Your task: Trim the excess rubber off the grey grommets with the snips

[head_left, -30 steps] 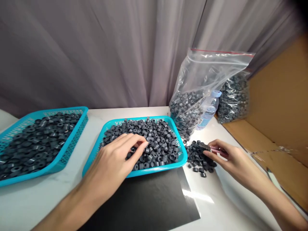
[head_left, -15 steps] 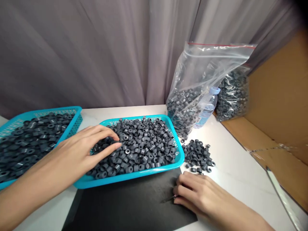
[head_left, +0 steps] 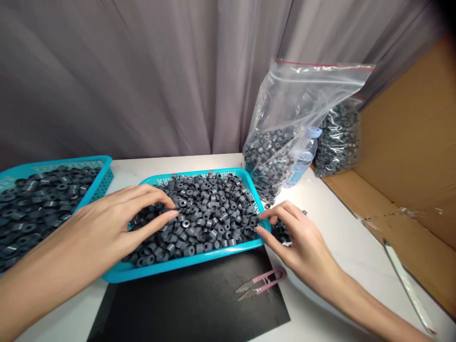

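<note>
My left hand (head_left: 131, 216) reaches over the left side of a blue plastic basket (head_left: 199, 259) full of small dark grey plastic rings (head_left: 210, 204). Its thumb and index finger are closed in a loose pinch around a dark ring, mostly hidden. At the basket's right rim, my right hand (head_left: 295, 232) has thumb and index fingertips apart, close to the rings at that edge. Nothing is clearly held there. A pair of pink-handled thread snips (head_left: 261, 283) lies on the black mat (head_left: 185, 304), just below my right hand, blades pointing left.
Another blue basket (head_left: 110, 173) of rings stands at left. Behind my right hand are loose rings (head_left: 281, 232), a zip bag of rings (head_left: 269, 156) and a water bottle (head_left: 302, 156). At right, a cardboard box (head_left: 409, 128) holds another bag (head_left: 337, 142). A curtain (head_left: 160, 80) hangs behind.
My right hand has let go of the thread snips on the mat and moved up to the basket's right rim. My left hand keeps its place over the basket. The view has shifted slightly.
</note>
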The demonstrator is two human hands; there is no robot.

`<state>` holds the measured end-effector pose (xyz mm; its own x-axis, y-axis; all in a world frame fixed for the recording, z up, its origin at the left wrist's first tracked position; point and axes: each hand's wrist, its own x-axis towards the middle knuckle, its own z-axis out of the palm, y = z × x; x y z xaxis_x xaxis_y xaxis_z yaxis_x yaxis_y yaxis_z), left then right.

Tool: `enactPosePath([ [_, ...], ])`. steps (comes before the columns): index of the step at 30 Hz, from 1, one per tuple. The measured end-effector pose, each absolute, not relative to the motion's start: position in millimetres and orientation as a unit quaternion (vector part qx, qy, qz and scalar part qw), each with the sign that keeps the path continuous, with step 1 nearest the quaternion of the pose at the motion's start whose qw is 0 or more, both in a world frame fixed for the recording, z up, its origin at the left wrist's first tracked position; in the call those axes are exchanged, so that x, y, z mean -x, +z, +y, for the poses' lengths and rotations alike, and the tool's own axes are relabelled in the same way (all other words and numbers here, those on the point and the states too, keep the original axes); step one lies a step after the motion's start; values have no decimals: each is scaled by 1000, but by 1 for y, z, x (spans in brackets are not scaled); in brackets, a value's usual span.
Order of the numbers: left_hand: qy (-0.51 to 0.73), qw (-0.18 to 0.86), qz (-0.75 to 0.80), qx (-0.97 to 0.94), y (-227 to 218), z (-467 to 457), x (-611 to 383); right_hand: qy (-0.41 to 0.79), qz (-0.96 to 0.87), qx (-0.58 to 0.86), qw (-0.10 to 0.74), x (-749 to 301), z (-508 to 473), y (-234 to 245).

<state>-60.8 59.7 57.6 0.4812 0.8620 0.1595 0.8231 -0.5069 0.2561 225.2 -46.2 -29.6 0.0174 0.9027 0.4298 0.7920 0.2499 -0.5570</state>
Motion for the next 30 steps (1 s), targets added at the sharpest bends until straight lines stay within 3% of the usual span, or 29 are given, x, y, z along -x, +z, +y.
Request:
enactPosePath([
  [4, 127, 61, 495, -857, 61, 59, 63, 111, -712, 646, 251, -230, -24, -12],
  [7, 133, 59, 480, -865, 57, 62, 68, 142, -722, 640, 221, -239, -17, 4],
  [10, 184, 101, 448, -869, 49, 59, 61, 219, -705, 624, 257, -245, -15, 18],
  [17, 307, 207, 368, -853, 22, 21, 5, 455, -579, 509, 445, -211, -19, 12],
  [23, 355, 154, 243, -889, 12, 10, 2, 572, -498, 472, 449, -203, -21, 0],
  [30, 385, 171, 259, -869, 10, 10, 6, 593, -501, 460, 430, -211, -19, 1],
])
